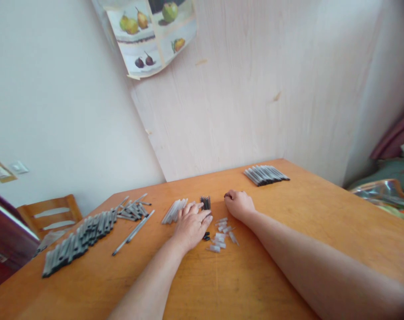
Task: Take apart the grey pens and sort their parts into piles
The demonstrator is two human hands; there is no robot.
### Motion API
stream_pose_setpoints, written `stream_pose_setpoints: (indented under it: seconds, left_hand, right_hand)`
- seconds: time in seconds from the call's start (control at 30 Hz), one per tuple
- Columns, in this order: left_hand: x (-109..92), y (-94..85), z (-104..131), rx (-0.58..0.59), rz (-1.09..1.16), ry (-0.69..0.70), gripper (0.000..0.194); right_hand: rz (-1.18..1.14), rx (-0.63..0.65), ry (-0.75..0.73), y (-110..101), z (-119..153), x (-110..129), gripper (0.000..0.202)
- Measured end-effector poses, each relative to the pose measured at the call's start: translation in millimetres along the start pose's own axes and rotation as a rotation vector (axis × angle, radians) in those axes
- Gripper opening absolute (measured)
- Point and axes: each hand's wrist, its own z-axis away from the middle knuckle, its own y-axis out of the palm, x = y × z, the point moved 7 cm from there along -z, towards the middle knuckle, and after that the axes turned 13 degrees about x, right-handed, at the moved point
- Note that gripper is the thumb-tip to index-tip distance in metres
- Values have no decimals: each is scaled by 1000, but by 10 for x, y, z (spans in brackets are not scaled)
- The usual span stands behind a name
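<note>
My left hand (191, 226) lies palm down with its fingers spread, between a row of clear pen barrels (172, 212) and a bundle of short dark sticks (205, 202). Its fingertips reach the near edge of that bundle. Small black pieces (206, 236) sit just by its thumb side. My right hand (241, 204) is closed and rests on the table to the right of the bundle. Something small and dark shows at its fingertips, too small to name. Clear pen caps (219, 237) are scattered in front of and between the two hands.
On the left of the wooden table (202, 284) lie a long row of pens (80, 240), a loose heap of pens (133, 210) and a few long thin pieces (135, 231). Another neat row of pens (267, 174) is at the back right. A wooden chair (52, 213) stands beyond the left edge.
</note>
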Motion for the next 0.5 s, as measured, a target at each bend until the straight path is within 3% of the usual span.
stream_pose_setpoints:
  seconds: [0.2, 0.5]
  left_hand:
    - [47, -101, -15, -110, -36, 8, 28]
    - [52, -110, -232, -65, -101, -117, 20]
  right_hand:
    - [-10, 6, 11, 0, -6, -5, 36]
    - [-21, 15, 10, -20, 20, 15, 36]
